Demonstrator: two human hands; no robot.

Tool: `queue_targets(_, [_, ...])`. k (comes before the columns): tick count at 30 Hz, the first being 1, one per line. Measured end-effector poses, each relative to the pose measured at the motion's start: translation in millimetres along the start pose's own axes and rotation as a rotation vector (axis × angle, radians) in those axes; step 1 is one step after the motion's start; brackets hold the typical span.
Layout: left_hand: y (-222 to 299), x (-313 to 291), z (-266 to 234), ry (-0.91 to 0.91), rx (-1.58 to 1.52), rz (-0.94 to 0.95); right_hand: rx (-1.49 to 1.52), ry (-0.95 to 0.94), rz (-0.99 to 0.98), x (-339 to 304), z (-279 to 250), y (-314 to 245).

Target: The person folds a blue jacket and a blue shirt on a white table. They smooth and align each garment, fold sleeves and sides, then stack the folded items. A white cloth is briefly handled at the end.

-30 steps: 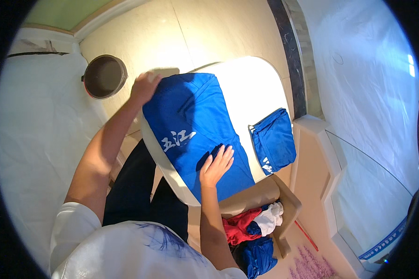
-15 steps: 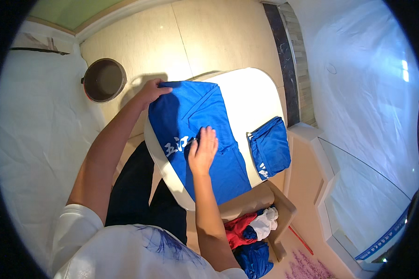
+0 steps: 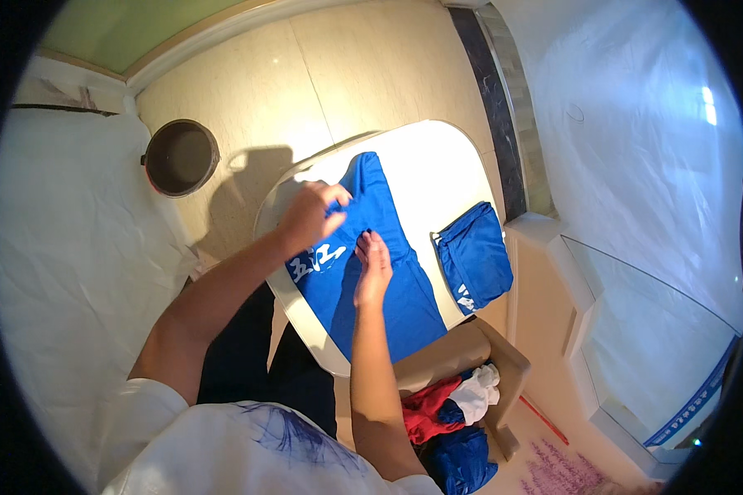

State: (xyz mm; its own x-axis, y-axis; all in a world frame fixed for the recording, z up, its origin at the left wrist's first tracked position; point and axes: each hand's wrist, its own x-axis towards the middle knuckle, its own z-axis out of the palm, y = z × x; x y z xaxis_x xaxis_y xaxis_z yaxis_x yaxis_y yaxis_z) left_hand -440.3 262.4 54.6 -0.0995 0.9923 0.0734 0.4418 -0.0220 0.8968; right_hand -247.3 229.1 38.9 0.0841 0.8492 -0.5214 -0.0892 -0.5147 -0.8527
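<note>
A blue garment (image 3: 384, 299) with white lettering lies partly folded on the white table (image 3: 437, 153). Its far left part is turned inward, with a raised fold at the far end. My left hand (image 3: 312, 216) is slightly blurred above the lettering, its fingers curled around the turned-in cloth. Flat against the middle of the garment rests my right hand (image 3: 373, 262), fingers stretched out and close together. A second blue garment (image 3: 475, 257), folded into a compact bundle with some white print, lies at the table's right edge.
A dark bucket (image 3: 181, 157) stands on the floor at the far left. Near the table's right front, a tan chair (image 3: 504, 355) holds red, white and blue clothes (image 3: 437, 408). A glass-panelled partition (image 3: 627, 313) and white plastic sheeting (image 3: 627, 107) are on the right.
My left hand has moved right and nearer from the far left corner, bringing that side of the garment inward over itself. My right hand stays on the cloth with little movement.
</note>
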Motion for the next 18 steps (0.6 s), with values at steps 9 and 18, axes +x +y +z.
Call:
queue_targets(9, [15,-38,49,-0.249,0.326,0.430,0.125,0.011,0.178,52,14,-27])
queue_targets(18, [10,-61,41,-0.121,0.593,0.359,0.144,-0.027,0.157,76,-4,-5])
